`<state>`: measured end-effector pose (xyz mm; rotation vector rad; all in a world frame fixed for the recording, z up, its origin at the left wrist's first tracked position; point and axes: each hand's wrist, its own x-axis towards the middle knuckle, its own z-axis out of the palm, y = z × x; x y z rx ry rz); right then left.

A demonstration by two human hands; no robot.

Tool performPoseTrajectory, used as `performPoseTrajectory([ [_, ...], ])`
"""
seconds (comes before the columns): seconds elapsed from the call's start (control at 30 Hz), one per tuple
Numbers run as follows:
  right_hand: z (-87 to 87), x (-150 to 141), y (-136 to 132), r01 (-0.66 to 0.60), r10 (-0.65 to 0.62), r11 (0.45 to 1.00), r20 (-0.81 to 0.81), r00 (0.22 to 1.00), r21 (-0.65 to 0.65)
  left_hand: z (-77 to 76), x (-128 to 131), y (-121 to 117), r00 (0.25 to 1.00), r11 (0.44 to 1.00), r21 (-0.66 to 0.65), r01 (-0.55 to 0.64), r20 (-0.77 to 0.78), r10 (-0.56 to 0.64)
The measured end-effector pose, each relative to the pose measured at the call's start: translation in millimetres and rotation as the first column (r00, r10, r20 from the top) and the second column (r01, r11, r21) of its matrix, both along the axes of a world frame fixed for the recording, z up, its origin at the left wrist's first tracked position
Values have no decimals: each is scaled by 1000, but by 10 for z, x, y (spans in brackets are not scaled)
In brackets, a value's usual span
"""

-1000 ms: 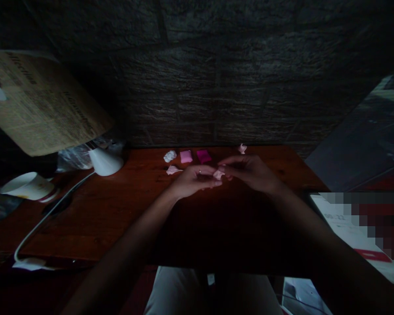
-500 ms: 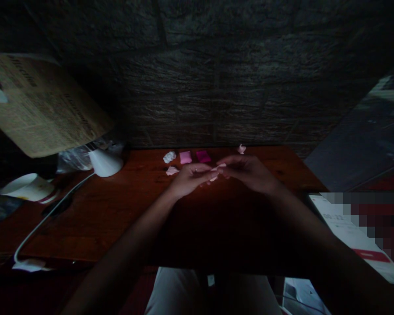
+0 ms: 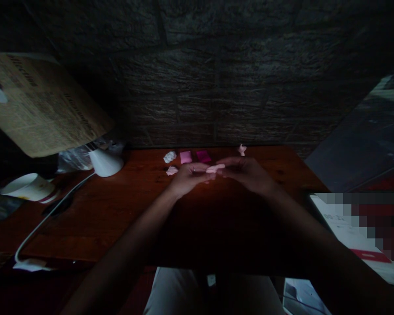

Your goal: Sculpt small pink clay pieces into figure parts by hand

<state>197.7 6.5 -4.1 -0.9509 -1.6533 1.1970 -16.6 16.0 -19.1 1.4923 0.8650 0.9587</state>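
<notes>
A small, elongated piece of pale pink clay [image 3: 216,168] is held between my two hands above the wooden table. My left hand [image 3: 189,178], with a ring on one finger, pinches its left end between thumb and fingers. At the right end, the thumb and fingertips of my right hand [image 3: 249,173] close on the same piece. Just beyond the hands lie a white crumpled lump [image 3: 170,157], a pink square pad [image 3: 185,157] and a magenta square [image 3: 203,156]. Another pale pink lump [image 3: 172,170] rests beside my left hand, and a curled pink piece [image 3: 242,149] lies behind my right.
On the wooden table [image 3: 95,218] at left are a lamp with a white base [image 3: 105,164], its cable, and a paper cup [image 3: 29,187]. A brick wall [image 3: 197,87] borders the back. At right, a lit screen [image 3: 348,236] shows a timer.
The clay between my hands has turned and shows more of its length. My fingers have shifted slightly around it. The pieces on the table have stayed put.
</notes>
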Motion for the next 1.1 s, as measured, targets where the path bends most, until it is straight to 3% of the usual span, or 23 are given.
performPoseTrajectory([
  [0.13,-3,-15,-9,14,-16,998,25,1000,65,2,2,-3,997,999,-40,24,74,-21],
  [0.27,-12,-49,-16,33,-38,990,38,999,139,3,0,-5,997,999,-10,-32,72,33],
  [0.47,-61,-44,6,25,-32,992,52,998,120,-28,17,-11,996,993,77,-87,41,84],
  [0.7,-22,-47,-27,137,-181,962,179,967,237,-99,47,28,998,995,95,-31,56,26],
  [0.83,-30,-66,-39,116,-184,954,236,954,276,-138,50,55,997,986,154,-66,39,61],
  [0.97,-72,-65,-27,36,-100,970,259,961,239,-120,20,59,999,983,183,22,-28,-17],
  [1.1,-101,-50,-4,27,-58,982,165,985,187,-76,-14,50,990,982,143,122,-82,-111],
])
